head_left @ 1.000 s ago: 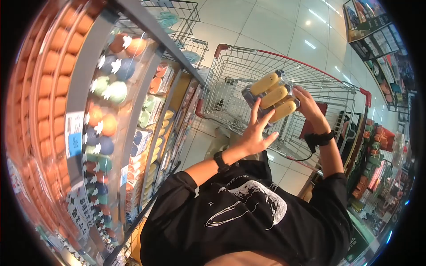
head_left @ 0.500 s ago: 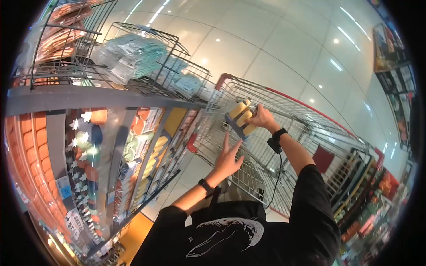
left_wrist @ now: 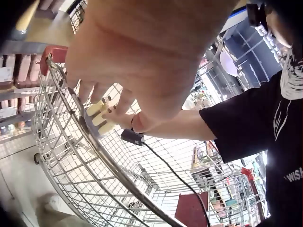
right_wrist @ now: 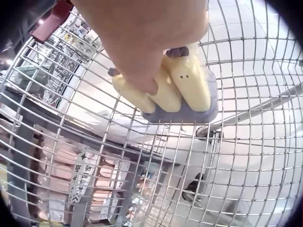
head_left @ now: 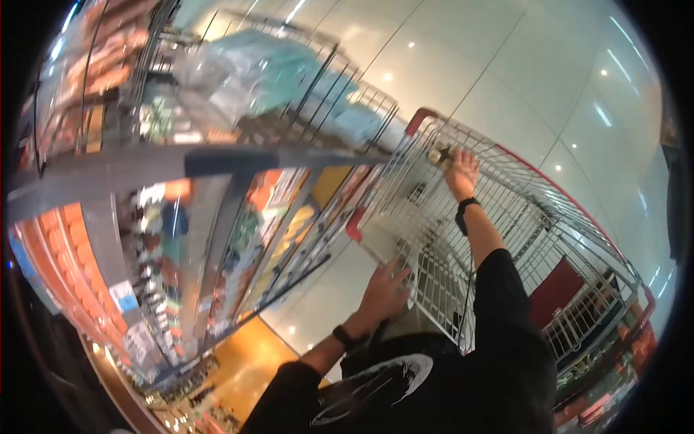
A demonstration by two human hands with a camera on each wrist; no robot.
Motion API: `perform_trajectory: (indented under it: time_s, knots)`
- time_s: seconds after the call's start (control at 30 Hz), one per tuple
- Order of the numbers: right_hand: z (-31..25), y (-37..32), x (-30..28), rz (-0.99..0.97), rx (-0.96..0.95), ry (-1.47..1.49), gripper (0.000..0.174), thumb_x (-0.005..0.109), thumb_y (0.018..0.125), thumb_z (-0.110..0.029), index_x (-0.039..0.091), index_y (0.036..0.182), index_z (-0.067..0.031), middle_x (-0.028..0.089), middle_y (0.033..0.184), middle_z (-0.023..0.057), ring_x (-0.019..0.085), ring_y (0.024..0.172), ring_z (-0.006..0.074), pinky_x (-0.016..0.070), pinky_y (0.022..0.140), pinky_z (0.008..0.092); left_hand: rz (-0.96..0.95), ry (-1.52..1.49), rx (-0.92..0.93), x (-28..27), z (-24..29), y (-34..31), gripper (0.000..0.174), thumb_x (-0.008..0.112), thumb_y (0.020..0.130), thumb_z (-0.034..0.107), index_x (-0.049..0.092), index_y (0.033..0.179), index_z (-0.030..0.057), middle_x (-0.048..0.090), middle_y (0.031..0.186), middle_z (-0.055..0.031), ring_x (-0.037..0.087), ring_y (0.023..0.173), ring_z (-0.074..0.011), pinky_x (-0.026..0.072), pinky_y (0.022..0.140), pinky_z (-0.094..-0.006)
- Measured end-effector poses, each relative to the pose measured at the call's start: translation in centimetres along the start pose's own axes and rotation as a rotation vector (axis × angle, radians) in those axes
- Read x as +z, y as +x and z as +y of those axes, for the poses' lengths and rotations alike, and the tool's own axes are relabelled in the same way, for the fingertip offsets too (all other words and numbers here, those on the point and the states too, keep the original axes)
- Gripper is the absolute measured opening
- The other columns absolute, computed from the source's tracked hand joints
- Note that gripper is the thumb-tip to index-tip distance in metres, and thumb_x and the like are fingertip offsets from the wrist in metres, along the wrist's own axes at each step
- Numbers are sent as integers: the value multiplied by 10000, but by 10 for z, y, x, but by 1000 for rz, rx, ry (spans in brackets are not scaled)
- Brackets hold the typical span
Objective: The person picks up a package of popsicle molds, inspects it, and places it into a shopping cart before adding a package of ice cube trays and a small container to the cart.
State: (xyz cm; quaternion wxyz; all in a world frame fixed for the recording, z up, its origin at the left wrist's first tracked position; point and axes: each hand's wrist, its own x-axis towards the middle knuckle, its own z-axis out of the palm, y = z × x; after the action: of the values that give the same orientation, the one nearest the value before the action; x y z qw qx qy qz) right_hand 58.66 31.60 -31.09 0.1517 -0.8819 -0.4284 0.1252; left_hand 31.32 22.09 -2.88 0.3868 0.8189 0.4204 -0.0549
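Right hand (head_left: 463, 173) clamped on yellow pack (right_wrist: 191, 87), far end of wire cart (head_left: 422, 120), left hand (head_left: 384, 291) nearer, fingers loose, shelf (head_left: 116, 171) left.

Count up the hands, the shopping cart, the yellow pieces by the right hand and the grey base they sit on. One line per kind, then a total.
Hands: 2 (left hand, right hand)
Shopping cart: 1
Yellow pieces: 3
Grey base: 1
Total: 7
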Motion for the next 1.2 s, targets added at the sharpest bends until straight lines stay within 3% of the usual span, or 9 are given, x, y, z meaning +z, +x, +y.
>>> perform_trajectory:
  time_s: [0.13, 0.2, 0.3, 0.47, 0.6, 0.8, 0.93, 1.07, 1.2]
  knots:
    - [-33, -30, -63, 96, -82, 10, 609, 682, 811, -216, 471, 1367, -81, 473, 1407, 170, 419, 1314, 368, 284, 1115, 491, -9, 145, 114, -3, -19, -15, 520, 700, 768, 250, 611, 1258, 102, 435, 1421, -236, 454, 1270, -411, 336, 1068, -504]
    - [-29, -46, -75, -284, -124, 272, 538, 674, 829, -214, 520, 1318, -53, 538, 1336, 202, 516, 1216, 376, 411, 1018, 431, 39, 104, 146, 3, -45, -23, 479, 677, 796, 263, 620, 1244, 103, 451, 1412, -229, 416, 1305, -423, 317, 1072, -536]
    - [-41, -90, -107, -463, -278, 552, 439, 665, 843, -216, 592, 1231, -23, 639, 1169, 199, 625, 1054, 348, 500, 891, 417, 61, 60, 114, -19, -64, -30, 438, 655, 826, 265, 629, 1232, 104, 467, 1399, -223, 438, 1283, -414, 323, 1072, -527]
    - [-109, -195, -246, -549, -240, 618, 402, 609, 898, -155, 563, 1264, 5, 642, 1194, 172, 609, 1109, 254, 493, 930, 352, 197, -42, 24, -46, -95, -48, 427, 658, 853, 269, 613, 1248, 114, 479, 1401, -197, 487, 1251, -391, 401, 1049, -450]
    - [-147, -291, -301, -534, -169, 687, 380, 625, 885, -165, 580, 1230, -13, 643, 1170, 150, 603, 1129, 301, 478, 951, 398, 368, -157, 10, -43, -144, -69, 473, 660, 841, 283, 590, 1257, 70, 537, 1320, -214, 538, 1169, -390, 438, 992, -432]
    - [-174, -375, -241, -719, -28, 973, 383, 593, 913, -114, 535, 1270, 12, 600, 1234, 161, 585, 1150, 252, 481, 957, 373, 497, -374, -238, -64, -194, -123, 506, 681, 837, 265, 553, 1258, 14, 584, 1279, -206, 548, 1198, -357, 442, 1001, -415]
    - [-234, -342, -190, -746, -275, 910, 448, 614, 872, -132, 515, 1281, 24, 595, 1242, 199, 616, 1110, 283, 492, 944, 370, 604, -417, -226, -48, -226, -163, 501, 683, 849, 268, 557, 1276, 39, 591, 1276, -194, 574, 1167, -350, 462, 976, -404]
    - [-297, -271, -103, -660, -267, 823, 549, 617, 858, -151, 447, 1353, 16, 568, 1277, 219, 566, 1180, 328, 470, 973, 388, 572, -547, -289, -34, -230, -202, 480, 672, 870, 256, 558, 1284, 41, 604, 1260, -180, 640, 1075, -303, 527, 873, -398]
    - [-341, -229, -46, -175, -499, 672, 591, 639, 802, -106, 442, 1351, -10, 496, 1325, 246, 513, 1193, 429, 439, 1004, 432, 589, -542, -164, -24, -235, -238, 452, 656, 881, 236, 563, 1277, 38, 614, 1238, -182, 643, 1069, -312, 529, 876, -381]
